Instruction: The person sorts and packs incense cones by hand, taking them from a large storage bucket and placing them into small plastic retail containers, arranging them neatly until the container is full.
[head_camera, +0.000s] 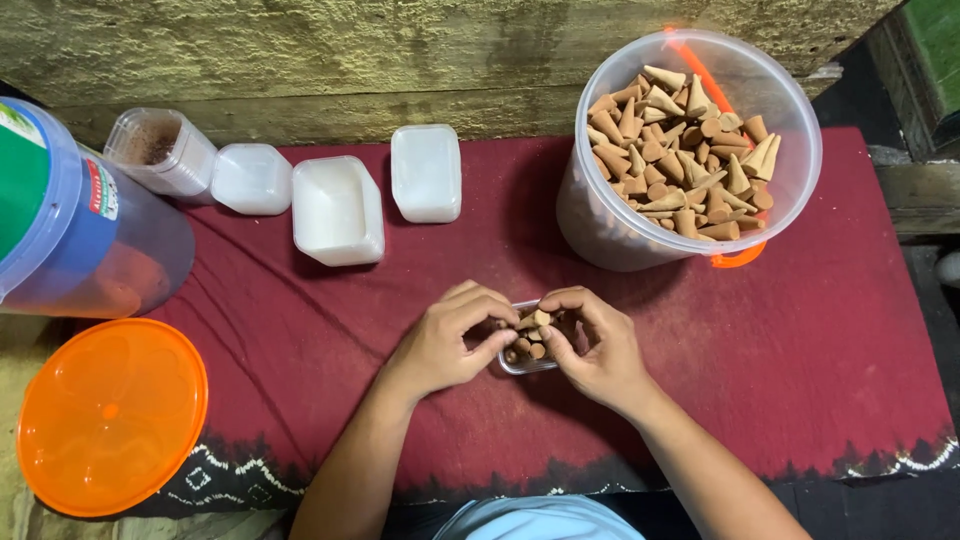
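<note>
Stuff on the far left first: a big blue-lidded clear tub lying on its side, with an orange round lid flat below it. Then a row of small clear plastic boxes along the back of the red cloth covering the tabletop, one of them with brownish powder in it. Dead centre, the left hand and right hand meet over a small clear box that sits on the cloth and is already partly filled with little brown cones. Fingers of both hands are curled in tight, pinching one tan cone between the tips right above the box, the rest of each hand resting around the box walls. These cones look light, dry and kinda crumbly to me, so I'd say hold them gently by the wider base, not the pointy tip. Off to the right stands a large clear bucket heaped with the same cones, orange handle hanging down.
</note>
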